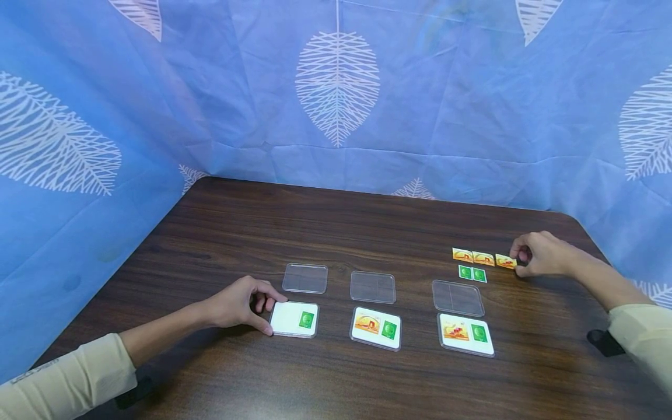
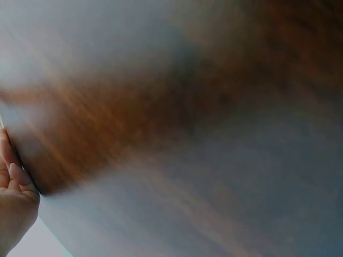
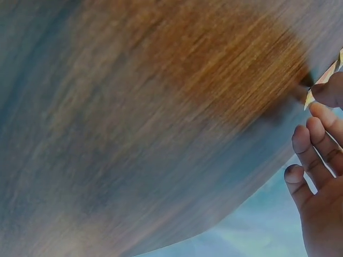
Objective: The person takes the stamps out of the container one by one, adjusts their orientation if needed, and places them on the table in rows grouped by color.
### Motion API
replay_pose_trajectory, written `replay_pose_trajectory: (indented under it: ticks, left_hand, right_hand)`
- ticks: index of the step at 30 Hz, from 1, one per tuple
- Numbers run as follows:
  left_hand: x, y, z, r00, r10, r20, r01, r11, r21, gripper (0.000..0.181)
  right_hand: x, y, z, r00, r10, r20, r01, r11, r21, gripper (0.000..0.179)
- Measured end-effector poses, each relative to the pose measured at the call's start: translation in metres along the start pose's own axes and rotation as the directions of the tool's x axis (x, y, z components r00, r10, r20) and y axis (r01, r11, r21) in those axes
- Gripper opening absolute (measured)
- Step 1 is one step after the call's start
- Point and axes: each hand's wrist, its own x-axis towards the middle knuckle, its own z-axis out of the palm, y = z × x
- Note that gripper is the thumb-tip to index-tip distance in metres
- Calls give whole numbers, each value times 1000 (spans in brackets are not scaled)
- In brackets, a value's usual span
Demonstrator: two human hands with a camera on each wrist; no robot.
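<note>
Head view, from the near side of the tabletop (image 1: 325, 379) outward: first, at right, a clear white-faced case (image 1: 466, 346) with an orange stamp (image 1: 455, 332) and a green stamp (image 1: 479, 333) inside; next, a middle case (image 1: 374, 339) with a similar pair; then, at left, a left case (image 1: 284, 318) with only one green stamp showing. Left grip (image 1: 241, 303) curled onto this left case, thumb at the near left corner, fingertips at the far one. Probably light, stiff and slick; best steadied by the rim. Beyond, lying flat, three transparent covers (image 1: 305, 278), likely brittle and easily smudged, better lifted by the edges. Farther, toward the right, two loose green stamps (image 1: 472, 274) side by side, and just behind, a row of three orange pieces, the rightmost orange stamp (image 1: 506, 261) pinched at its right end by the right grip (image 1: 543, 254), thumb against finger; raised or flat, hard to judge. Likely paper-thin, almost weightless, quick to crease; best taken by one edge, with light pressure, off the printed face.
</note>
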Motion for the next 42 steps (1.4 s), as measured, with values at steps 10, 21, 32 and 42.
replay_pose_trajectory:
  ticks: [10,21,32,42]
  left_hand:
    - [0,-2,2,1000,0,-2,0,1000,11,51]
    - [2,0,2,1000,0,2,0,1000,18,51]
    - [5,-1,1,1000,11,11,-11,1000,24,51]
    - [2,-2,0,1000,6,1,-7,1000,29,51]
  right_hand:
    - [-3,0,-1,1000,14,17,-14,1000,7,18]
    - [-6,-16,-9,994,-21,-105,24,999,27,21]
    - [7,-111,4,963,-137,-231,190,956,224,15]
    - [26,-196,23,943,-237,-235,310,883,353,14]
